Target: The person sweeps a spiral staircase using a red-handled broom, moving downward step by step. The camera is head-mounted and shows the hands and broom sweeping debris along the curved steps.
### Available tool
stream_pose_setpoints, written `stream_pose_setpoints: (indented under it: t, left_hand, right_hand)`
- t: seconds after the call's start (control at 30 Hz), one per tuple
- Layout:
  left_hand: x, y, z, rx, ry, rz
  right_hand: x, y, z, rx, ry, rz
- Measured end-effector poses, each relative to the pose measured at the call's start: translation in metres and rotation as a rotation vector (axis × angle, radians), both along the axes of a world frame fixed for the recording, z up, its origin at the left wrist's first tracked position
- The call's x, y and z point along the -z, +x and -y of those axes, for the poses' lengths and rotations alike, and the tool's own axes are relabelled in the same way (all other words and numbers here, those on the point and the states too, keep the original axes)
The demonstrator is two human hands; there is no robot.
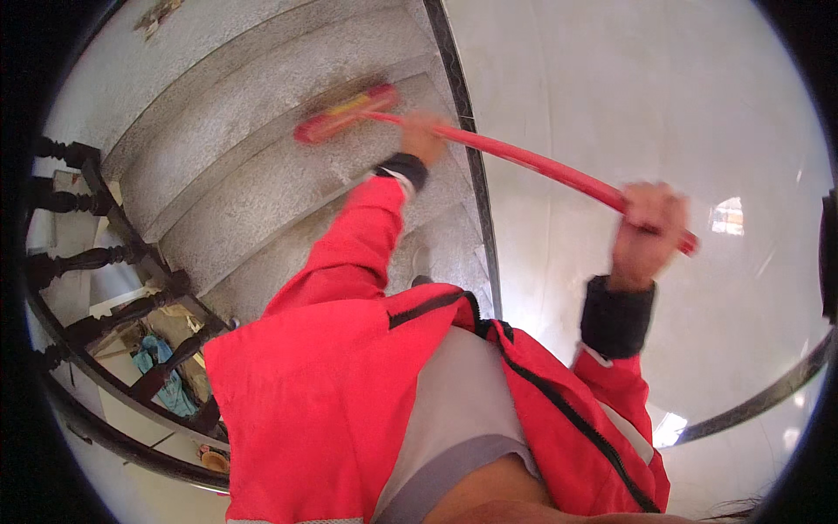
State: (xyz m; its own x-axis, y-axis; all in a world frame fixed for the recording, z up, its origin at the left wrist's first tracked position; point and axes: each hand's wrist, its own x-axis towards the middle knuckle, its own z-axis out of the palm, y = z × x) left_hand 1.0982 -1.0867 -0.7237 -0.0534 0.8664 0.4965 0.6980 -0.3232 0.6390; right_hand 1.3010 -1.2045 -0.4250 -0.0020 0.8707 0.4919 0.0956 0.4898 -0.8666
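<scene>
A broom with a red handle (543, 167) slants across the view from upper left to right. Its red and yellow head (347, 112), blurred, is on a speckled grey stair step (288, 164), against or near the riser above it. My left hand (424, 136) grips the handle low down, close to the broom head. Near the handle's far end, my right hand (651, 229) is wrapped around it, and a short tip of the handle sticks out beyond the fist. Whether the bristles touch the step is hidden by blur.
Dark turned balusters and a curved handrail (124, 452) border the stairs on the left. Through them a blue plastic bag (163, 376) shows on the floor below. A pale glossy wall (589, 98) with a dark trim strip (463, 111) bounds the steps on the right.
</scene>
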Motion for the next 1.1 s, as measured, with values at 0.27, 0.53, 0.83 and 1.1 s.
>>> stream_pose_setpoints:
  t: [0.27,0.53,0.83,1.1]
  left_hand:
    - [0.025,-0.008,0.012,-0.161,-0.061,0.051]
    - [-0.133,0.024,-0.034,-0.176,0.175,-0.003]
    - [-0.035,-0.022,-0.108,-0.167,0.111,0.05]
    - [-0.123,0.01,-0.032,-0.109,0.257,0.116]
  right_hand:
    - [0.045,0.039,-0.092,-0.194,-0.275,-0.507]
    - [-0.083,0.106,-0.111,-0.472,0.027,-0.666]
    - [-0.039,-0.005,-0.103,-0.244,-0.065,-0.399]
    - [-0.102,0.054,-0.052,-0.234,0.042,-0.571]
